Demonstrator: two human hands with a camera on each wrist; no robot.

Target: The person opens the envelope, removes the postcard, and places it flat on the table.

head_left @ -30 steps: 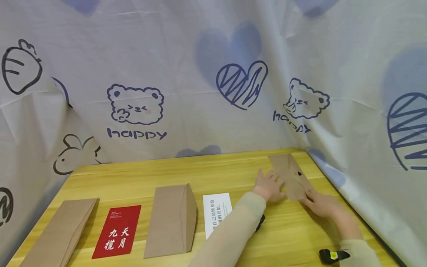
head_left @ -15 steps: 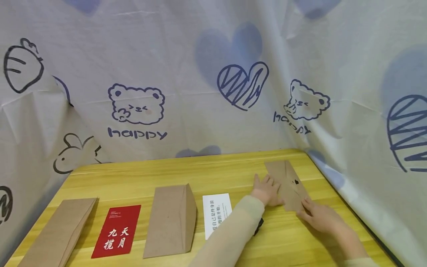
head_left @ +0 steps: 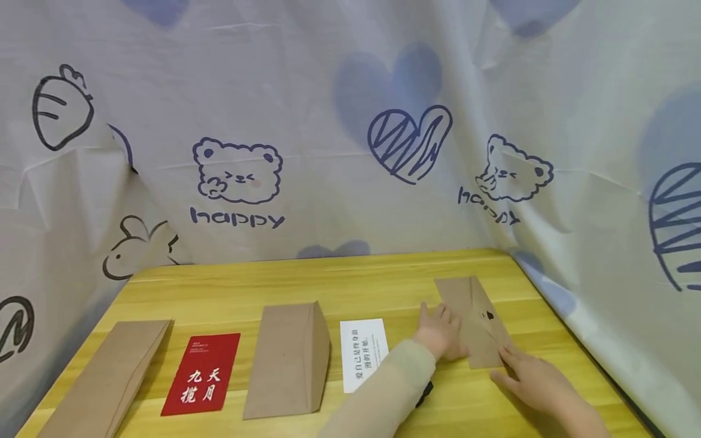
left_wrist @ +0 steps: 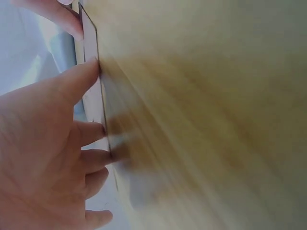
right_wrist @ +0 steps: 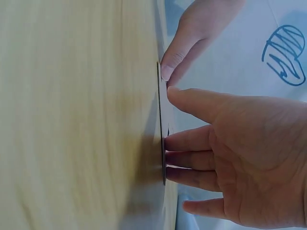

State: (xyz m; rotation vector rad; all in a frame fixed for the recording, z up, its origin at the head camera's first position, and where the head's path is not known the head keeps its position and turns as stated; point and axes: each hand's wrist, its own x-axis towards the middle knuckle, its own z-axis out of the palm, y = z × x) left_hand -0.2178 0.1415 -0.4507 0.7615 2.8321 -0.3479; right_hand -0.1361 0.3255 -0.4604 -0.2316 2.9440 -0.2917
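Note:
A flat brown paper envelope (head_left: 459, 299) with a small dark heart-shaped mark lies on the table's right side. My left hand (head_left: 439, 333) touches its left edge, fingers spread and mostly straight. At the lower right edge rests my right hand (head_left: 532, 376), its fingertips against the paper. Both wrist views catch the envelope (left_wrist: 91, 45) nearly edge-on, lying on the wood. Extended fingers of the right hand (right_wrist: 259, 158) meet its edge in the right wrist view. Part of the left fingers is hidden from the head view.
Left of the hands lie a white card (head_left: 362, 350) with black characters, a brown envelope (head_left: 282, 365), a red card (head_left: 202, 374) and another brown envelope (head_left: 109, 371). Printed cloth (head_left: 323, 201) hangs behind and beside the yellow table (head_left: 306, 277).
Both hands and the envelope between them have slid toward me along the table's right side. The cards and other envelopes have stayed put, while the head view has shifted slightly.

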